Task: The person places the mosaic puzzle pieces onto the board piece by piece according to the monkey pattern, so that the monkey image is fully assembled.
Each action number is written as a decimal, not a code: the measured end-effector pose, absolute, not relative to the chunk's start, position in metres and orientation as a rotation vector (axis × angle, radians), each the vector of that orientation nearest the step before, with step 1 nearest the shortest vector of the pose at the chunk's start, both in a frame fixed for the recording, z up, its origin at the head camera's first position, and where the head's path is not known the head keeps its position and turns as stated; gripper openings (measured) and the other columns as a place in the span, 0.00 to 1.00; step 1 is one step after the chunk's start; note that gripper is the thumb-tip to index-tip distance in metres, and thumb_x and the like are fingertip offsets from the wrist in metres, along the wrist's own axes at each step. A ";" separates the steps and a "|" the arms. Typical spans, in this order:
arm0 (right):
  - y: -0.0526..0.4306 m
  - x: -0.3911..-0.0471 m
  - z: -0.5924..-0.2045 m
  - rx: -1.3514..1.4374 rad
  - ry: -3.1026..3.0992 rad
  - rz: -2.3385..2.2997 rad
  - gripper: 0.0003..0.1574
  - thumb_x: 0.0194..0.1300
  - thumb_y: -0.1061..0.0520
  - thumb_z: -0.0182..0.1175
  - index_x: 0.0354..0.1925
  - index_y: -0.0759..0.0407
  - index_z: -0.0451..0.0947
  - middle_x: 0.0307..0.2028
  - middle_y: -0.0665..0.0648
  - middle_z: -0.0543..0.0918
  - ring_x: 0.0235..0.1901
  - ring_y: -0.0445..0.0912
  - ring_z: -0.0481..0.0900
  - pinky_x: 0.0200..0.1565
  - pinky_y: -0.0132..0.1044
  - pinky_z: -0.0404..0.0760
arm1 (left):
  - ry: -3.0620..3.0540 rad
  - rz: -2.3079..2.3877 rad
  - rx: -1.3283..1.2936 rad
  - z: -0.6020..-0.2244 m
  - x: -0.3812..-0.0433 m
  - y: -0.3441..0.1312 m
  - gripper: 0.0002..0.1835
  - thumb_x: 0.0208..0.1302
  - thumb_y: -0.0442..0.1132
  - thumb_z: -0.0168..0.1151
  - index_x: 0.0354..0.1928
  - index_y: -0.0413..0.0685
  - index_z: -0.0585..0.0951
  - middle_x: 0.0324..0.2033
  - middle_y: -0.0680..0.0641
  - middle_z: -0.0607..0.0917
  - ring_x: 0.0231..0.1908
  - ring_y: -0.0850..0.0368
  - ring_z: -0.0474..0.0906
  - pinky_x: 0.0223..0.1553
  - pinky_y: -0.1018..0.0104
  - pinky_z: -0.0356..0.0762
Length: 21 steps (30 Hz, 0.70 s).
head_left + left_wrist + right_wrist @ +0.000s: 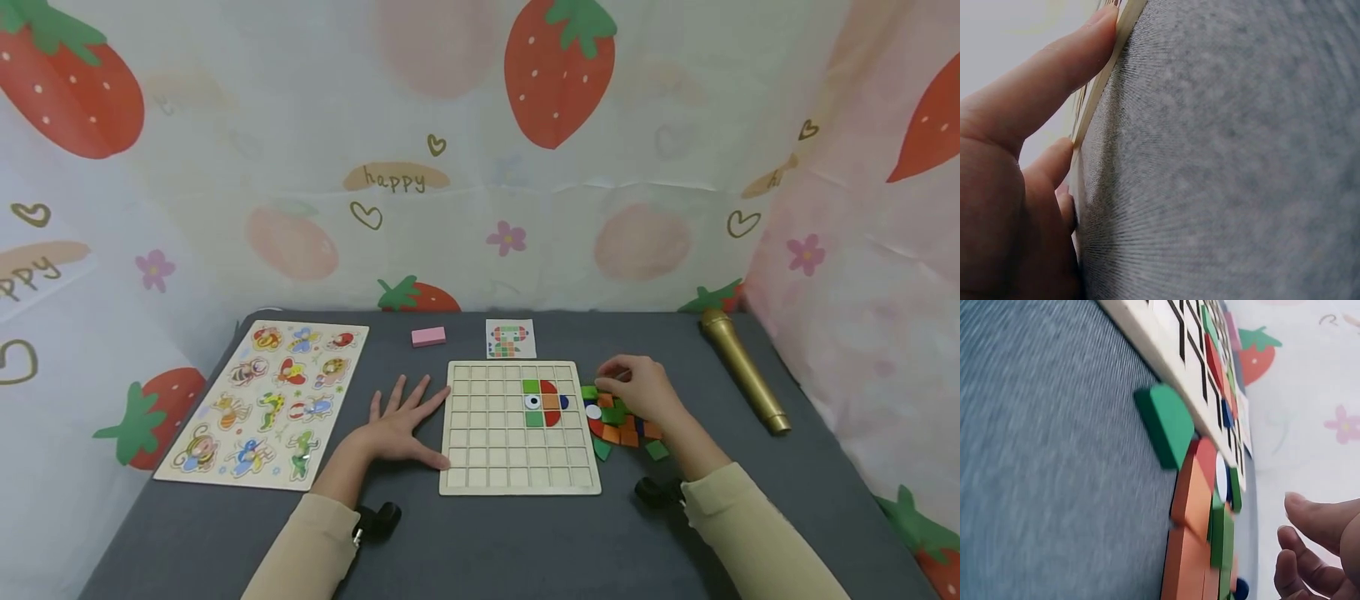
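A cream grid board [483,487] lies on the table with several pieces set in it: green ones, red curved ones, orange, blue, and a white eye piece [532,402]. My left hand [401,425] rests spread beside it, thumb and index finger touching its left edge; the left wrist view shows those fingertips [1107,19] against the rim. Above a heap of loose coloured blocks [611,433] at the board's right hovers my right hand [645,387], fingers loosely bent. In the right wrist view, a gap separates thumb and fingers, with no piece visible there. A green rounded block [1169,425] lies near the board.
Behind the board sits a small printed pattern card [512,339], with a pink block [428,336] to its left. An insect-and-animal picture board [247,404] occupies the left side. A gold microphone-shaped object [746,375] lies at the right. Strawberry-print cloth hangs behind.
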State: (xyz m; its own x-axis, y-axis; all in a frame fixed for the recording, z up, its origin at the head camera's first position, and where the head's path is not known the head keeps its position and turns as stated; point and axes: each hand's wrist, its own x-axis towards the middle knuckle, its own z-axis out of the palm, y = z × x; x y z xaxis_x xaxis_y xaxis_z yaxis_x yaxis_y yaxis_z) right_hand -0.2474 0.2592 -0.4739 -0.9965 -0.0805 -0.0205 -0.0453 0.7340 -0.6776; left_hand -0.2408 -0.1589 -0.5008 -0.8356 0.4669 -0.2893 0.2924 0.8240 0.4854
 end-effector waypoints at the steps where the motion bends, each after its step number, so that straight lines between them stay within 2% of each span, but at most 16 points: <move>1: 0.262 -0.247 -0.474 -0.102 2.885 -1.123 0.14 0.70 0.52 0.65 0.50 0.57 0.85 0.44 0.59 0.87 0.38 0.49 0.82 0.34 0.40 0.81 | 2.607 0.601 0.568 -0.501 -0.241 -0.159 0.63 0.45 0.73 0.73 0.81 0.71 0.49 0.82 0.48 0.38 0.78 0.37 0.19 0.70 0.28 0.19; 6: 0.275 -0.243 -0.474 -0.071 2.913 -1.098 0.18 0.71 0.52 0.65 0.53 0.59 0.83 0.47 0.62 0.86 0.41 0.52 0.81 0.36 0.42 0.82 | 2.617 0.590 0.574 -0.500 -0.242 -0.157 0.63 0.45 0.73 0.73 0.81 0.71 0.49 0.82 0.48 0.38 0.78 0.38 0.19 0.70 0.28 0.19; 14: 0.289 -0.239 -0.477 0.027 2.893 -1.055 0.27 0.71 0.47 0.64 0.59 0.64 0.79 0.57 0.70 0.81 0.56 0.64 0.78 0.52 0.58 0.80 | 2.611 0.593 0.561 -0.500 -0.240 -0.156 0.64 0.44 0.72 0.73 0.81 0.70 0.50 0.82 0.48 0.38 0.78 0.38 0.20 0.70 0.28 0.19; 21: 0.302 -0.238 -0.483 0.058 2.869 -1.022 0.27 0.71 0.47 0.64 0.58 0.65 0.80 0.55 0.69 0.82 0.54 0.63 0.79 0.50 0.56 0.81 | 2.619 0.585 0.565 -0.501 -0.239 -0.157 0.63 0.45 0.73 0.73 0.81 0.71 0.49 0.82 0.48 0.38 0.78 0.38 0.20 0.70 0.28 0.20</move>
